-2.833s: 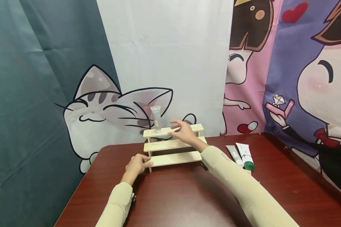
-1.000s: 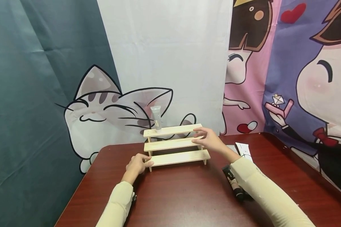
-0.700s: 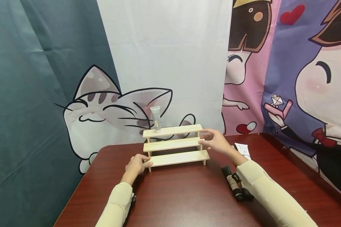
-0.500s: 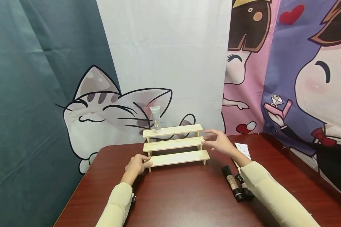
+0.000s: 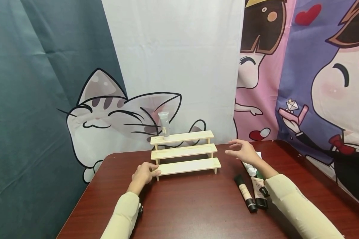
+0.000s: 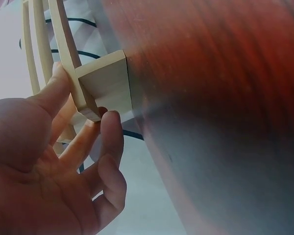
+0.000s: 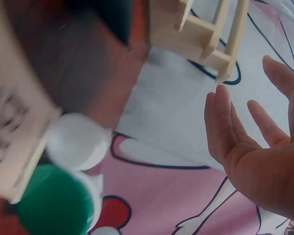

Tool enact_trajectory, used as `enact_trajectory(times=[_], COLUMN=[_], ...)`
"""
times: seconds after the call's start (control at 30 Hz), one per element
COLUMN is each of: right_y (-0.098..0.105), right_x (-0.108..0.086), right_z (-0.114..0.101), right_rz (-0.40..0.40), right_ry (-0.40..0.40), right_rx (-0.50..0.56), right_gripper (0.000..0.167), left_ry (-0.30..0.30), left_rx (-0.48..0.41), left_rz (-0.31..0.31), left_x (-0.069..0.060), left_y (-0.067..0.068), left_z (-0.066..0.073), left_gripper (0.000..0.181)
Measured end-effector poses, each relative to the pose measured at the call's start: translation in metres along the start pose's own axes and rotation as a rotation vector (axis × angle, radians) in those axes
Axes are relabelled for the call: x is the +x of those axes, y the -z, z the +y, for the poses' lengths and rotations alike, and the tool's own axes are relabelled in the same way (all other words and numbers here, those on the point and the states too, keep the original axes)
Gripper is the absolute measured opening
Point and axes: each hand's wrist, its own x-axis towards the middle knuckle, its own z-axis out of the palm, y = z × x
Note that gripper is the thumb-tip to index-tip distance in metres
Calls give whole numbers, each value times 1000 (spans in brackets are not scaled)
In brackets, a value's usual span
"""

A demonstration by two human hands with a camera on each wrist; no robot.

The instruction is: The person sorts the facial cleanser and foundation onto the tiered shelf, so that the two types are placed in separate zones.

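Currently I have the three-tier wooden rack near the back edge of the worktop, around that edge's middle. A clear tube stands upright on its cap on the top tier, close to the tier's left end; its lettering is too small for me to read.

My left hand grips the bottom tier's left end. The wrist camera gives me the thumb on one side of the plank and fingers on the other, though I can't tell whether every fingertip touches.

My right hand is released, fingers loosely bent, well apart from the rack's right end and towards the worktop's back right corner. It and its wrist cover much of a white-capped tube and a green-capped tube lying there.

Nearer the front edge, a black tube with a beige label lies beside a beige tube. I can make out "BB" on the latter, but a dark device at my right sleeve overlaps its side, and the right wrist view cuts it off, blurred. The worktop's front edge is out of frame.
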Motion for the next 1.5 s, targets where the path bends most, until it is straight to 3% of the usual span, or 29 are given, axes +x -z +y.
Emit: enact_trajectory(times=[0.23, 0.43, 0.57, 0.8, 0.97, 1.5], right_y=[13, 21, 26, 31, 34, 29], right_x=[-6, -12, -15, -18, -20, -19], right_z=[13, 27, 33, 43, 50, 49], right_rz=[33, 15, 31, -16, -38, -40], right_ry=[-3, -44, -54, -122, -156, -208], right_rx=[-90, -101, -159, -136, -176, -243], right_gripper=[47, 46, 44, 44, 48, 50], left_ry=[-9, 8, -16, -33, -36, -22], left_rx=[3, 3, 4, 11, 7, 10], left_rz=[0, -2, -1, 13, 7, 1], left_x=[1, -1, -1, -1, -2, -2], left_y=[0, -1, 0, 1, 0, 0], left_z=[0, 0, 0, -1, -1, -1], left_gripper=[41, 41, 41, 39, 39, 38])
